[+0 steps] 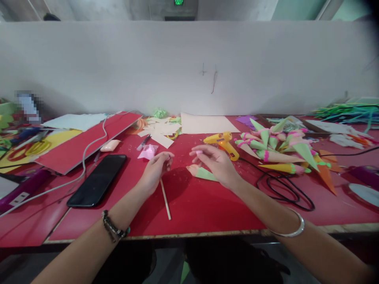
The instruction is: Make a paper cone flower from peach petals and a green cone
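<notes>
My left hand is above the red tabletop, its fingers curled and thumb pressed against them; what they hold, if anything, does not show. Just below it is a thin pale stick, and whether the hand touches its upper end I cannot tell. My right hand pinches a small pink piece between thumb and fingers. Partly behind that hand, a green and peach paper cone lies on the table. A pink packet sits just beyond my left hand.
A yellow glue gun with a coiled black cable lies near a pile of paper cones at right. At left are a black phone, a white cable and a red board. A white partition stands behind.
</notes>
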Tool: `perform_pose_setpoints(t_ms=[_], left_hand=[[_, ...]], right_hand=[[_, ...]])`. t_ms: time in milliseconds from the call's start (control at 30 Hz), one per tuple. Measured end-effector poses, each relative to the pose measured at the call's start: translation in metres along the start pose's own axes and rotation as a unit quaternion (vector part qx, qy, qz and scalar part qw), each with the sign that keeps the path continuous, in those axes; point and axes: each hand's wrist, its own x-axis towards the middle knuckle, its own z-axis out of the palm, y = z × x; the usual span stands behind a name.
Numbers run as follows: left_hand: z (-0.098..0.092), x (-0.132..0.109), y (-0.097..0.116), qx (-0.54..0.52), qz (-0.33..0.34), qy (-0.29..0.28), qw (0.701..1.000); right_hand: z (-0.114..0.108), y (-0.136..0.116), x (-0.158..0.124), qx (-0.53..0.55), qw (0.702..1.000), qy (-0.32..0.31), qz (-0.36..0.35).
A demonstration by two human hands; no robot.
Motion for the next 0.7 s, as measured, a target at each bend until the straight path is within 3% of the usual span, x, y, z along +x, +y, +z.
perform_pose_setpoints(t_ms=[100,267,467,700], left_hand=[[-0.0006,0.0003,-0.001,-0.004,0.004,-0.001,1.0],[-0.0002,0.0,-0.0004,0.002,0.0,-0.003,1.0],[-0.0007,0.0005,-0.0014,0.014,0.006,-0.001,1.0],[-0.0014,0.0018,-0.0018,0.011,0.005,0.005,1.0]], right_hand=[[-0.0008,-0.0001,0.0003,0.014,0.999,-0.012,0.027],[-0.0014,0.0001,0.0014,-0.031,0.999,0.04,0.002],[-0.0016,0.0009,-0.0009,0.011,1.0,-0.006,0.017],[-0.0009,0.0019,0.0012,0.011,0.999,0.034,-0.004]])
